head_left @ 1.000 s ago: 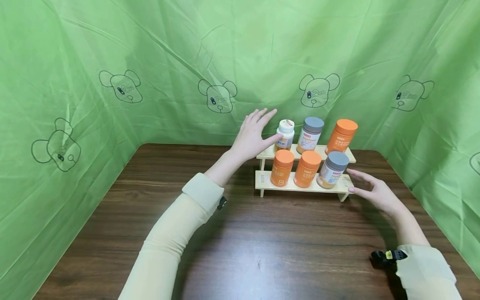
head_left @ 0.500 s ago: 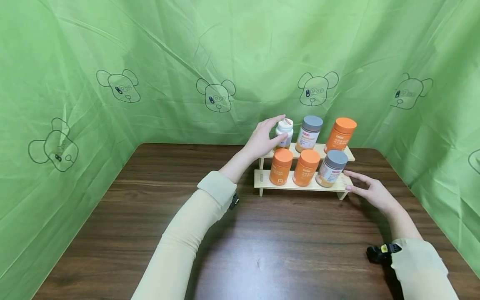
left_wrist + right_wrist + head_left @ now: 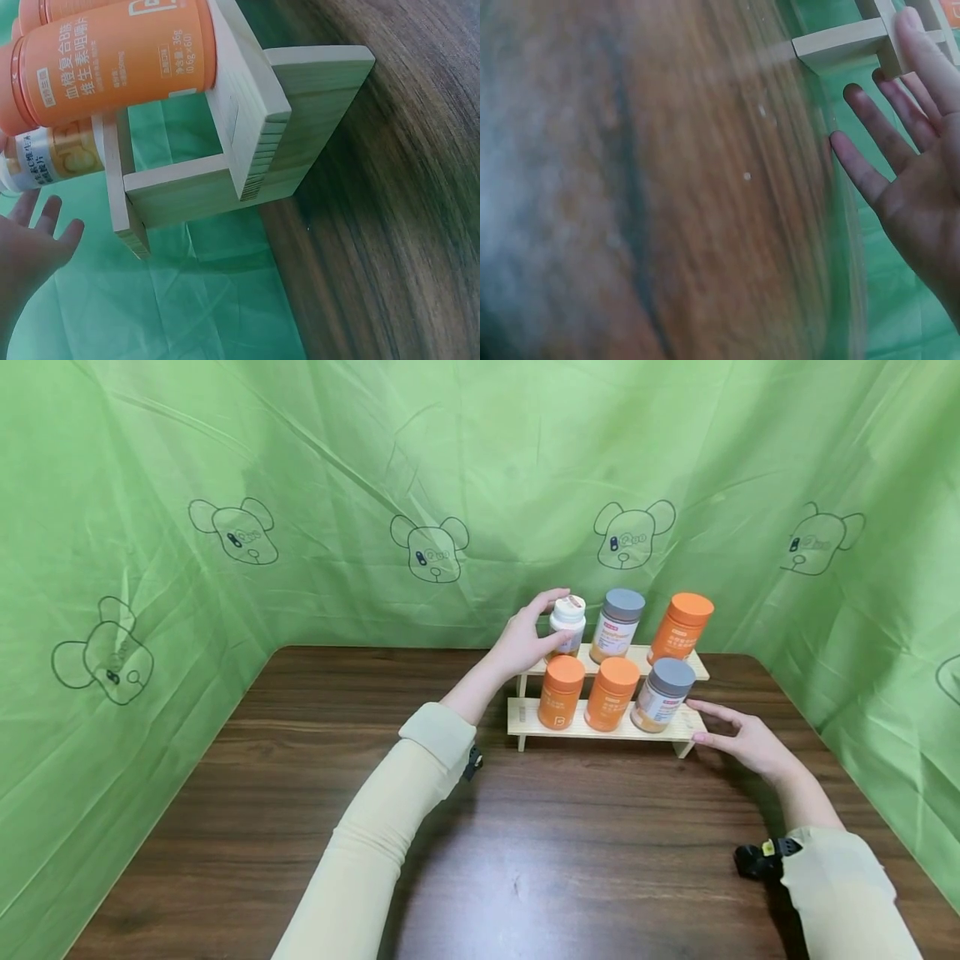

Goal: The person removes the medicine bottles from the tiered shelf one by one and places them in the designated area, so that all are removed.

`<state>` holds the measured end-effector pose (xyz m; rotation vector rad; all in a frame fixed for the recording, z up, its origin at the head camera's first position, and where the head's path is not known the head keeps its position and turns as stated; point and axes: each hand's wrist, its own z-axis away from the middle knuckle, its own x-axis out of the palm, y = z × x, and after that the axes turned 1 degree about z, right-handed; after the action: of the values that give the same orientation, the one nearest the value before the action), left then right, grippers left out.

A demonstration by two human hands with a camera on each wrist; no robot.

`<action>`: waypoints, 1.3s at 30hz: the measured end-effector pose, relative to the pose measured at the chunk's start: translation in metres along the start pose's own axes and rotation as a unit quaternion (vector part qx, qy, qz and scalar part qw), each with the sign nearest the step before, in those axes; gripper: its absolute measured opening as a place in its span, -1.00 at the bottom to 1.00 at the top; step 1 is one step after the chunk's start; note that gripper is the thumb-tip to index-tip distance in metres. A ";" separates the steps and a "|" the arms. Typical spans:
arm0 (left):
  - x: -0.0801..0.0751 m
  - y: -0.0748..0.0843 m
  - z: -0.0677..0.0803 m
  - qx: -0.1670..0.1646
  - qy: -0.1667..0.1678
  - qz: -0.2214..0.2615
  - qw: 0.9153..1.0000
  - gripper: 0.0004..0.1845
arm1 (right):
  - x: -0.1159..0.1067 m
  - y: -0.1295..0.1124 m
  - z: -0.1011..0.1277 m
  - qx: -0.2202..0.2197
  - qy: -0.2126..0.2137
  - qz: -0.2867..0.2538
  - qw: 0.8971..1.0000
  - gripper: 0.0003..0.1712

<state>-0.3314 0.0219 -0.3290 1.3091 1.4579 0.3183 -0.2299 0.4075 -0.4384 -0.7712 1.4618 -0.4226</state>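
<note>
in the head view the left hand curled round the white-capped bottle at the left end of the upper step of the wooden rack, fingers behind it and thumb in front, so the grasp looked just made and the bottle still stood on its step. a clean lift past the grey-lidded jar beside it seemed the next need. the right hand lay with fingers straight at the rack's right end, holding nothing.

in the left wrist view the fingers reached just under the bottle, below an orange jar.

in the right wrist view the spread fingers sat just beside the rack's end; touching or not, i could not tell.
</note>
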 end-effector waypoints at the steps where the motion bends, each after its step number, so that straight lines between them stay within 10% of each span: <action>1: -0.001 0.000 0.000 0.002 -0.001 -0.002 1.000 -0.33 | 0.000 0.000 0.000 -0.002 0.001 0.004 1.000 -0.32; 39: -0.017 0.008 0.010 0.007 0.050 -0.045 0.998 -0.31 | 0.001 -0.001 0.001 -0.014 -0.009 0.015 1.000 -0.36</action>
<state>-0.3225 0.0063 -0.3173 1.2495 1.6009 0.3170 -0.2287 0.4058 -0.4383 -0.7731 1.4623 -0.3725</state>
